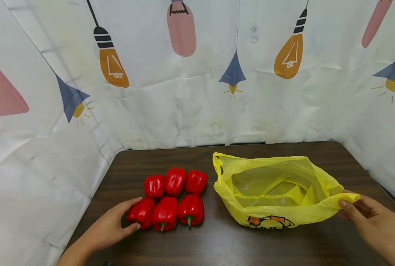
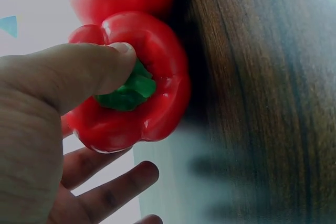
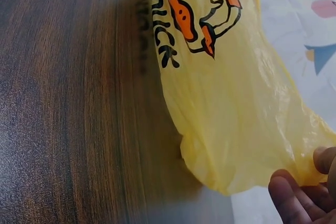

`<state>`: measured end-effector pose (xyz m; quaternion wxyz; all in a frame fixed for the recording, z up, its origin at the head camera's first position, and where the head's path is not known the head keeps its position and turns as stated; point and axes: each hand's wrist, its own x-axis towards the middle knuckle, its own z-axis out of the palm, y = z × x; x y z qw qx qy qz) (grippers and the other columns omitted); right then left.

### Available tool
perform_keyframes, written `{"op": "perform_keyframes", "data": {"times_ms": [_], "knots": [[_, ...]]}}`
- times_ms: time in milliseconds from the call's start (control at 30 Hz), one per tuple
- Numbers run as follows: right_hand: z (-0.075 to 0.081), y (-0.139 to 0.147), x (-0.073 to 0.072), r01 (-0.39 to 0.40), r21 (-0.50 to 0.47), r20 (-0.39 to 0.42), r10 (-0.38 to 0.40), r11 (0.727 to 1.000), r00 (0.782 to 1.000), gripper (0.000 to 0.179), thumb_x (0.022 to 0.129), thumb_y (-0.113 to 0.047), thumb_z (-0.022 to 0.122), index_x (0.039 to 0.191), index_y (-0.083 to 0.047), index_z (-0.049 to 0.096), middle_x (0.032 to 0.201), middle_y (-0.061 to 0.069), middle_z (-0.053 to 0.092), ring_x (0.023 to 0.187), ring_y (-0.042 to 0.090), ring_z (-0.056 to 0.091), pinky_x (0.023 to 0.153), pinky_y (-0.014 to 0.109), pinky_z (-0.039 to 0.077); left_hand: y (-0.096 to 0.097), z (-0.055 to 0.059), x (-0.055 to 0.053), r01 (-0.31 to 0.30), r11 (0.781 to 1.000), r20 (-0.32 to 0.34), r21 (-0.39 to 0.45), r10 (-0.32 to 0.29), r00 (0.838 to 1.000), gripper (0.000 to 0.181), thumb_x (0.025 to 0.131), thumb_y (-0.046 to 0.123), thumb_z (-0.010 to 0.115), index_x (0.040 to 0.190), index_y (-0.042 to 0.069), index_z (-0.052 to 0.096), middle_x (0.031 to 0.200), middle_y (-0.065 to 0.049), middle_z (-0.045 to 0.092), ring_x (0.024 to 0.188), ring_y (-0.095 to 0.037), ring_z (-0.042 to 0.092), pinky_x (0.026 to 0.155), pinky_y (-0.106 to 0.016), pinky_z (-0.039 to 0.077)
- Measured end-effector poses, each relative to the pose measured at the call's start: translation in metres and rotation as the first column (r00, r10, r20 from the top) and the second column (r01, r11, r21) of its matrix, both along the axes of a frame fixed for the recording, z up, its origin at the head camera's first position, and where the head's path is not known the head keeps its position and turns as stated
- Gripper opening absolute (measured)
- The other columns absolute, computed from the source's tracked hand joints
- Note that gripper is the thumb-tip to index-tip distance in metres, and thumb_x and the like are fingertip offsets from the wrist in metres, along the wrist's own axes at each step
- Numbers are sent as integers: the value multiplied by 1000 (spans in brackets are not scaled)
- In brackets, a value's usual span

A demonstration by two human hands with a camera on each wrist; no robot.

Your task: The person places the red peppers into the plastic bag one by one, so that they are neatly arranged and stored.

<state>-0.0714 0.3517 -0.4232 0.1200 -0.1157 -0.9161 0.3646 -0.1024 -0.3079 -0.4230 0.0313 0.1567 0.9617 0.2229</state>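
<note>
Red bell peppers lie in two rows on the left of the table. My left hand point(image 1: 109, 225) is at the front-left bell pepper point(image 1: 141, 213), its thumb by the green stem point(image 2: 128, 90) and a finger at the far side; the lower fingers are spread apart in the left wrist view. A yellow plastic bag point(image 1: 267, 218) with a printed cartoon duck stands at the right, its mouth wide and its inside showing. My right hand point(image 1: 371, 221) pinches the bag's right end between thumb and fingers.
The dark wood-grain table point(image 1: 224, 247) carries the bag and peppers. Another front-row bell pepper point(image 1: 165, 213) sits right beside the held one. A white curtain point(image 1: 197, 111) with lamp prints hangs behind the table and along its sides.
</note>
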Motion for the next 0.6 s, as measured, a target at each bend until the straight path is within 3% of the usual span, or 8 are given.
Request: {"op": "perform_keyframes", "data": {"times_ms": [267,600], "knots": [[-1,0,-1,-1,-15,15,1,1000,1000,60,108,-33,53,148,11,42,119,36,64,67,1,68,53,18,54,-3,2,-2,-14,999,49,44,12,999,78,84,41,85,148,11,52,142,-10,58,129,-36,56,101,-58,48],[-3,0,-3,4,-5,15,-4,1000,1000,59,108,-31,53,146,13,43,113,35,67,65,-2,66,52,18,53,-6,-1,-4,-24,996,91,83,17,996,77,85,42,84,148,12,51,142,-7,58,129,-34,56,102,-57,48]]}}
